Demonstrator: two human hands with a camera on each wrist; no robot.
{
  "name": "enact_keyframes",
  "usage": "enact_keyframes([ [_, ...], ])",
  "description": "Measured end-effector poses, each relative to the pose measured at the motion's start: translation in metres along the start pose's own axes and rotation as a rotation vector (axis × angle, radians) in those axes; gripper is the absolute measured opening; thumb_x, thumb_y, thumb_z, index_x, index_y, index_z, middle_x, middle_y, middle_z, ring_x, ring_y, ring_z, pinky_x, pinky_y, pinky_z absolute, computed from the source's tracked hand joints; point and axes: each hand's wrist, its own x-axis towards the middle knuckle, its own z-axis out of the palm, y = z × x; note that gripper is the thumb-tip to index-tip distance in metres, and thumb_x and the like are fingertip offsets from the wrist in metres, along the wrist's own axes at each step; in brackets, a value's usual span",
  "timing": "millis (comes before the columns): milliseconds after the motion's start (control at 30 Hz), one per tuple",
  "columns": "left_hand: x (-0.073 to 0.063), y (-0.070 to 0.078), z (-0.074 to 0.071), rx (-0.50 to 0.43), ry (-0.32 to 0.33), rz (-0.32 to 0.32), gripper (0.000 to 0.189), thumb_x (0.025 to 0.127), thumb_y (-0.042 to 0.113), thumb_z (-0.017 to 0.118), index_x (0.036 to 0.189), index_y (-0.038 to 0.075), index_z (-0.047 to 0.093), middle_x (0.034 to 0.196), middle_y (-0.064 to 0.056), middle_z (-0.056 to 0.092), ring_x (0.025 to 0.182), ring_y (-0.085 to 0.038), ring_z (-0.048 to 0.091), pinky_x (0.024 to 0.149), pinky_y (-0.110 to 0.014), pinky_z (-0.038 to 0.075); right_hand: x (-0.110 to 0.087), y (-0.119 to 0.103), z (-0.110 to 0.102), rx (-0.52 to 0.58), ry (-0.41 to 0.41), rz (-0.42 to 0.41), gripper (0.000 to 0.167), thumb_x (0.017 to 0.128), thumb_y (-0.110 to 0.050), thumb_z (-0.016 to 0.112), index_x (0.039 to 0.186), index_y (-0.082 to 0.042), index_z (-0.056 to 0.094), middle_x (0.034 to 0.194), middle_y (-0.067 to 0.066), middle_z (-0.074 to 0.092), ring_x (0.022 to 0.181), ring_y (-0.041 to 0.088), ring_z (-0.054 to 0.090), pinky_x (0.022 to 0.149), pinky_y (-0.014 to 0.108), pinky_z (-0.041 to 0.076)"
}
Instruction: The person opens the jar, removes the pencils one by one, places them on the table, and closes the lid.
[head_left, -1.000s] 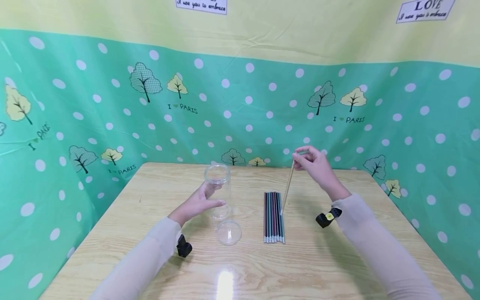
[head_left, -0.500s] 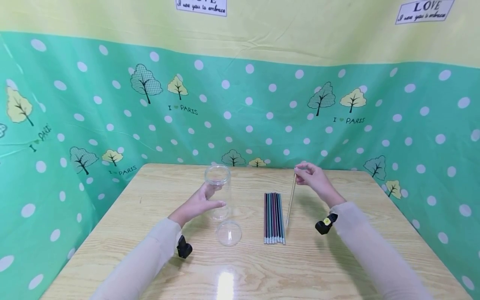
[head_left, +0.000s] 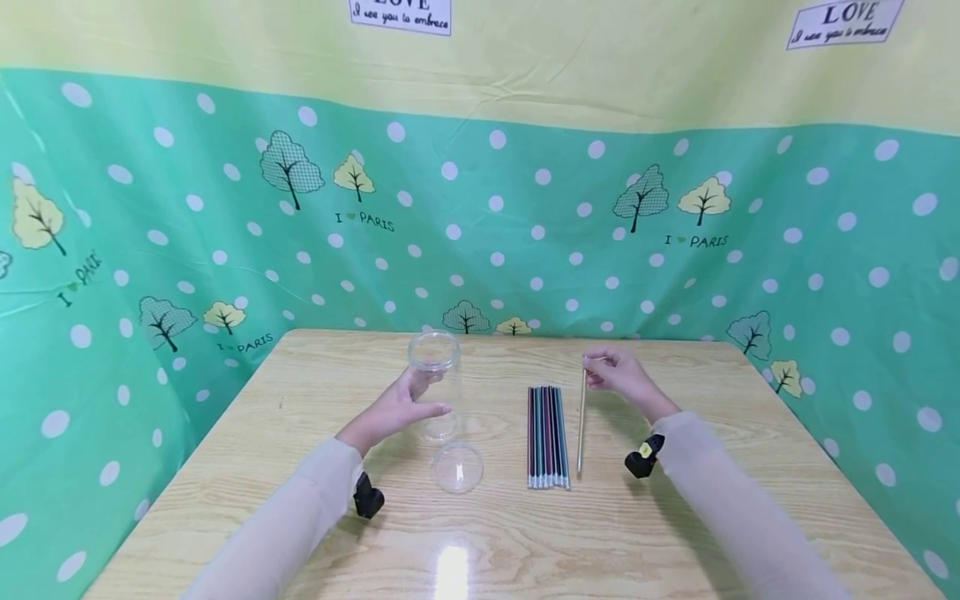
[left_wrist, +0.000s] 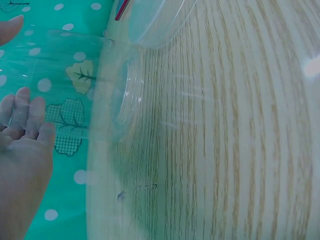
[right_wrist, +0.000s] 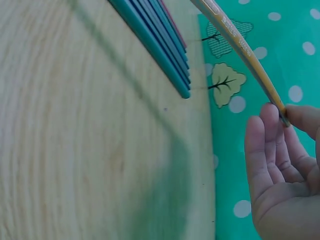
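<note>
My left hand (head_left: 397, 408) grips a tall clear jar (head_left: 450, 385) from its left side, thumb in front and fingers behind. The jar stands upright on the table with its mouth uncovered; its base (left_wrist: 127, 97) shows in the left wrist view. Just in front of it lies a round clear lid (head_left: 459, 468). My right hand (head_left: 619, 380) pinches a yellow-gold pencil (head_left: 582, 421) by its top end, between thumb and fingertips (right_wrist: 270, 114). The pencil hangs nearly upright, lower end close over the wood, right beside a row of dark pencils (head_left: 547, 437).
Both arms reach over a wood-grain table (head_left: 337, 542), each with a black wrist camera. A green and yellow printed curtain (head_left: 495, 183) closes off the back and sides. The pencil row has its silver ends toward the front.
My right hand has come down with the yellow-gold pencil, whose lower end has moved off the row's right edge toward the front. The left hand and jar stay in place.
</note>
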Motion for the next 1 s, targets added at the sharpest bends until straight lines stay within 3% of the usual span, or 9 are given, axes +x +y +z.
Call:
enact_keyframes([
  [667, 0.0, 0.0, 0.001, 0.006, 0.01, -0.016, 0.09, 0.084, 0.022, 0.082, 0.155, 0.021, 0.028, 0.158, -0.014, 0.035, 0.148, -0.035, 0.022, 0.119, -0.054, 0.017, 0.008, 0.025, 0.025, -0.077, -0.072, 0.111, 0.042, 0.101, -0.015, 0.06, 0.131, 0.013, 0.05, 0.092, 0.013, 0.066, 0.076, 0.017, 0.064, 0.068, 0.028, 0.059],
  [1000, -0.001, 0.002, 0.002, 0.007, 0.012, -0.022, 0.089, 0.084, 0.023, 0.082, 0.155, 0.021, 0.029, 0.158, -0.015, 0.035, 0.148, -0.036, 0.022, 0.119, -0.056, 0.017, 0.014, 0.028, 0.034, -0.13, -0.033, 0.167, 0.035, 0.099, -0.014, 0.063, 0.125, 0.008, 0.058, 0.089, 0.013, 0.066, 0.074, 0.016, 0.064, 0.066, 0.029, 0.06],
])
